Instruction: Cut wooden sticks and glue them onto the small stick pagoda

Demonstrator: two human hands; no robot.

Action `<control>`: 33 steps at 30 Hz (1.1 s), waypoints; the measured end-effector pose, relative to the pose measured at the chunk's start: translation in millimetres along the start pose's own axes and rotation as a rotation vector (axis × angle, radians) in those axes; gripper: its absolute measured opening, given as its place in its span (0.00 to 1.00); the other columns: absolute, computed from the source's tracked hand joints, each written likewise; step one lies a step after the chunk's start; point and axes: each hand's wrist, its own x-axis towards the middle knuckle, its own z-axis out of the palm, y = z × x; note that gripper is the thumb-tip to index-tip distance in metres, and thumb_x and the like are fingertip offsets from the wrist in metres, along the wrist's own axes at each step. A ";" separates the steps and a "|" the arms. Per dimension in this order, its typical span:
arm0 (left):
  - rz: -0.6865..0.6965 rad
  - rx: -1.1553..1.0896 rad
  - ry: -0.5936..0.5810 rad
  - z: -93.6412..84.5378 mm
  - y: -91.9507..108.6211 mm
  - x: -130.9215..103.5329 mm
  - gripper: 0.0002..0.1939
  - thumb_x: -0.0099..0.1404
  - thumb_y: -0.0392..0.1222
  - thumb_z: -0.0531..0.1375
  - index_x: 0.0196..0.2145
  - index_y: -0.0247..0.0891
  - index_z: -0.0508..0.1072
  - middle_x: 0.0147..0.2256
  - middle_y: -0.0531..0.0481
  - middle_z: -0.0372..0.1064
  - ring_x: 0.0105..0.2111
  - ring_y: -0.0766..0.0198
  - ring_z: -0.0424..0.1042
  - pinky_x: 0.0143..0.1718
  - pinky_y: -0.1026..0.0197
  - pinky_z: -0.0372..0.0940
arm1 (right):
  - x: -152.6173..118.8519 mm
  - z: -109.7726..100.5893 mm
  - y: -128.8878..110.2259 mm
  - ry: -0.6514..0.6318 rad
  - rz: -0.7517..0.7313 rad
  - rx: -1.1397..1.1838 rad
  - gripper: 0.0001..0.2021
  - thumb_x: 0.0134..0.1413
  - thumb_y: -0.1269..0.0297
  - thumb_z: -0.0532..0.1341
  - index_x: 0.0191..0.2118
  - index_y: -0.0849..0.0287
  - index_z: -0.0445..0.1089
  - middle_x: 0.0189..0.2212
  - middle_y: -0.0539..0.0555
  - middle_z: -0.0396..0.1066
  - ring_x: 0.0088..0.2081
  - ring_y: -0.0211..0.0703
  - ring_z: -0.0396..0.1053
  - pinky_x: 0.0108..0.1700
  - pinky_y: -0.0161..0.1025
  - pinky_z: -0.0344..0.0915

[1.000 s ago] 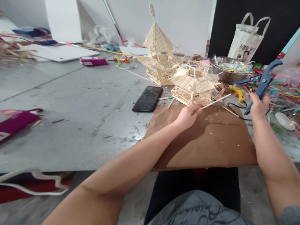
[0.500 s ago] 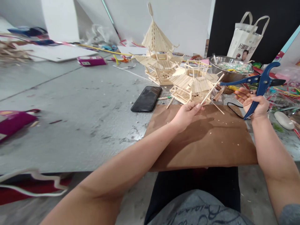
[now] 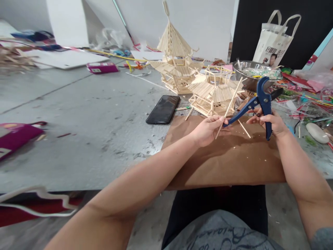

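The blue cutter [image 3: 264, 100] has swung inward, bringing tool and stick [image 3: 235, 93] together above the brown paper [image 3: 221, 166]. The left hand [image 3: 207, 132] pinches the tilted stick at one handle's tip; the right hand [image 3: 277, 125], fingers partly spread, loosely holds the other handle.

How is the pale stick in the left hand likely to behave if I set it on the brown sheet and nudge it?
The pale stick is probably stiff: it runs straight well beyond the left hand. Being so slim, it should be light and shift easily. It may roll on the brown sheet, though I cannot tell whether it is round.
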 end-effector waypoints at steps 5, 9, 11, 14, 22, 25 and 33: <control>0.073 0.046 0.151 4.4 -4.0 0.3 0.10 0.61 0.39 0.56 0.24 0.33 0.65 0.23 0.55 0.65 0.22 0.73 0.68 0.29 0.66 0.66 | 2.0 24.2 9.4 0.040 0.007 0.031 0.13 0.34 0.69 0.60 0.33 0.55 0.72 0.32 0.49 0.74 0.34 0.48 0.73 0.40 0.49 0.67; 0.167 0.057 0.157 6.5 -6.0 1.3 0.10 0.60 0.41 0.57 0.24 0.34 0.65 0.22 0.56 0.63 0.22 0.74 0.66 0.28 0.68 0.63 | -3.5 42.1 10.5 -0.060 0.031 0.108 0.15 0.34 0.66 0.55 0.34 0.53 0.70 0.36 0.52 0.73 0.41 0.50 0.70 0.39 0.49 0.67; 0.199 0.057 0.131 6.7 -7.0 2.0 0.10 0.58 0.43 0.59 0.24 0.34 0.65 0.22 0.56 0.63 0.22 0.73 0.66 0.28 0.68 0.63 | -6.9 50.1 9.8 -0.082 0.067 0.059 0.17 0.33 0.63 0.53 0.34 0.53 0.69 0.34 0.54 0.73 0.42 0.51 0.69 0.37 0.49 0.67; 0.217 0.116 0.094 7.4 -9.1 2.5 0.13 0.54 0.48 0.61 0.24 0.35 0.65 0.24 0.56 0.63 0.23 0.73 0.65 0.28 0.67 0.62 | -9.5 60.2 10.0 -0.030 0.060 0.009 0.18 0.31 0.61 0.51 0.34 0.53 0.68 0.31 0.55 0.73 0.41 0.51 0.70 0.37 0.50 0.67; 0.315 0.550 0.186 3.5 -2.9 0.3 0.16 0.58 0.52 0.56 0.25 0.35 0.66 0.19 0.56 0.59 0.18 0.74 0.56 0.21 0.67 0.53 | -12.6 56.0 5.8 0.129 -0.190 -0.345 0.13 0.40 0.62 0.57 0.37 0.54 0.65 0.32 0.51 0.70 0.37 0.47 0.69 0.42 0.47 0.65; 0.423 0.561 0.232 1.7 4.5 -2.0 0.14 0.59 0.50 0.55 0.25 0.36 0.65 0.15 0.59 0.50 0.16 0.74 0.48 0.18 0.66 0.45 | -12.6 46.8 2.1 0.274 -0.301 -0.826 0.14 0.40 0.64 0.58 0.38 0.54 0.63 0.32 0.52 0.68 0.36 0.47 0.67 0.41 0.46 0.63; 0.529 0.740 0.299 1.8 1.3 -4.1 0.13 0.61 0.49 0.52 0.27 0.37 0.66 0.17 0.58 0.50 0.19 0.71 0.50 0.22 0.65 0.49 | -2.3 38.2 13.1 0.220 -0.114 -1.438 0.20 0.40 0.62 0.59 0.44 0.55 0.63 0.37 0.58 0.70 0.39 0.55 0.67 0.39 0.48 0.63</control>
